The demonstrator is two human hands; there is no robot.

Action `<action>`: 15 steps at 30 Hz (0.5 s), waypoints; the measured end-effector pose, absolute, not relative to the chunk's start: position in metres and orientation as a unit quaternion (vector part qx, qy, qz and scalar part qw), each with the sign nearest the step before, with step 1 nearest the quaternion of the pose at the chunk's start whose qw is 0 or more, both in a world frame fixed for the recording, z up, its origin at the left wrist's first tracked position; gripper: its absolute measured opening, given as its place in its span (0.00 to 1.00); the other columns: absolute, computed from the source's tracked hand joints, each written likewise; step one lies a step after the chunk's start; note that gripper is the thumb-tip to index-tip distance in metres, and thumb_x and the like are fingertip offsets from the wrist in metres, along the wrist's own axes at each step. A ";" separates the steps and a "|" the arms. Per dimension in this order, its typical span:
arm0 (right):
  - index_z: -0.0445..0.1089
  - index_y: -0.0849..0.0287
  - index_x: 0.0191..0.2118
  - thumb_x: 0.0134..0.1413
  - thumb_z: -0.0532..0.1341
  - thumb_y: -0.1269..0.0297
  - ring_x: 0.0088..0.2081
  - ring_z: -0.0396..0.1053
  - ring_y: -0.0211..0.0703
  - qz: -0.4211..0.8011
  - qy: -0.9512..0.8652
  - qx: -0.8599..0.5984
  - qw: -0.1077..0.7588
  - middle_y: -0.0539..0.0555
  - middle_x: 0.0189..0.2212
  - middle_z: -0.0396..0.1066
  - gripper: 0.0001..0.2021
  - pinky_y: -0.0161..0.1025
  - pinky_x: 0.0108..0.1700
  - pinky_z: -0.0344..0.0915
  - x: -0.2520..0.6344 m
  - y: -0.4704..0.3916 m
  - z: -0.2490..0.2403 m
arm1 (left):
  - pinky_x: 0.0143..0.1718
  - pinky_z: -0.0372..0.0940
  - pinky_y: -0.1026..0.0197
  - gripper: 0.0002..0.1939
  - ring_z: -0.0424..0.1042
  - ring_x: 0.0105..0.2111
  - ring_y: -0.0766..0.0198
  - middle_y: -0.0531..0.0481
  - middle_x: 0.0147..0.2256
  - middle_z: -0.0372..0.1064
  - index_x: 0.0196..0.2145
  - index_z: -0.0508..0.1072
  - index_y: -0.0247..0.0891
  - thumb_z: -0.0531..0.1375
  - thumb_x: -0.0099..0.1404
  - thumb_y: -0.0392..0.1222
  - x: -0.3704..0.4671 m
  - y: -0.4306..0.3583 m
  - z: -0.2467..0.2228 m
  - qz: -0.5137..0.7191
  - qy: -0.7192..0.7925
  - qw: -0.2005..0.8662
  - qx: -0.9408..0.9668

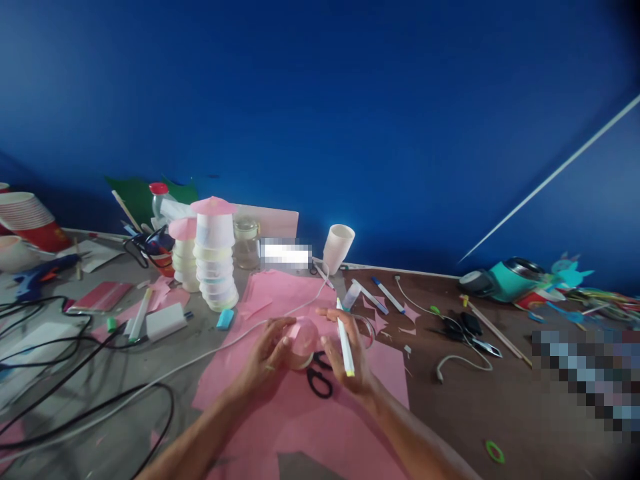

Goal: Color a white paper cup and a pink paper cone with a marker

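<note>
Over the pink paper (270, 293), my left hand (270, 350) curves its fingers and thumb around the side of a round, see-through pinkish object (303, 335) with a pale rim. Whether it is a cup or a tape roll I cannot tell. My right hand (356, 357) is on the object's other side, fingers bent, with a white marker (345, 343) with a yellow end held between them. The thumb comes close to the object; contact is unclear. Black-handled scissors (320, 383) lie between the hands, their blades hidden.
Stacked-cup towers with pink paper tops (215, 260) stand left of the paper, beside a blue block (225, 319). A white cup stack (339, 248) is near the wall. Markers (387, 295) and paper scraps (413, 313) lie right. A white cable (200, 360) crosses the paper.
</note>
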State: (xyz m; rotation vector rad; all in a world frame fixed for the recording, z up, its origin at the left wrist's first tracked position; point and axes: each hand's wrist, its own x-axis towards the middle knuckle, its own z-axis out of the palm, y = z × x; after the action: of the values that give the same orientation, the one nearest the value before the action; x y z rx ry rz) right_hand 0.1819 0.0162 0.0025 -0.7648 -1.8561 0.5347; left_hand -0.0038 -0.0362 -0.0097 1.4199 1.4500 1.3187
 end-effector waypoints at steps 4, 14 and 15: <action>0.55 0.53 0.62 0.59 0.57 0.68 0.56 0.69 0.58 0.223 -0.810 -0.274 0.468 0.62 0.55 0.68 0.26 0.53 0.56 0.68 0.184 0.018 0.001 | 0.53 0.66 0.56 0.19 0.69 0.53 0.54 0.44 0.51 0.71 0.50 0.72 0.41 0.53 0.69 0.53 -0.004 -0.036 -0.006 0.509 0.565 0.375 0.530; 0.56 0.57 0.63 0.55 0.64 0.49 0.50 0.74 0.62 0.196 -0.836 -0.263 0.439 0.66 0.53 0.71 0.34 0.52 0.49 0.74 0.180 0.026 -0.018 | 0.59 0.63 0.56 0.20 0.67 0.57 0.53 0.48 0.54 0.71 0.53 0.71 0.43 0.54 0.68 0.53 -0.012 -0.033 -0.014 0.490 0.569 0.370 0.547; 0.57 0.58 0.63 0.54 0.65 0.50 0.48 0.75 0.62 0.183 -0.835 -0.265 0.447 0.66 0.51 0.72 0.34 0.52 0.48 0.74 0.180 0.026 -0.019 | 0.60 0.62 0.55 0.21 0.66 0.59 0.52 0.48 0.56 0.70 0.55 0.69 0.43 0.55 0.68 0.53 -0.012 -0.032 -0.018 0.491 0.571 0.379 0.538</action>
State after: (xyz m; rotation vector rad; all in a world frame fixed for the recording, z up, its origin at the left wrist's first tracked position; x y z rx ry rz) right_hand 0.1800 0.0261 -0.0188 -0.6571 -2.0663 0.4528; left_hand -0.0123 -0.0325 -0.0175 1.3752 1.4583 1.2542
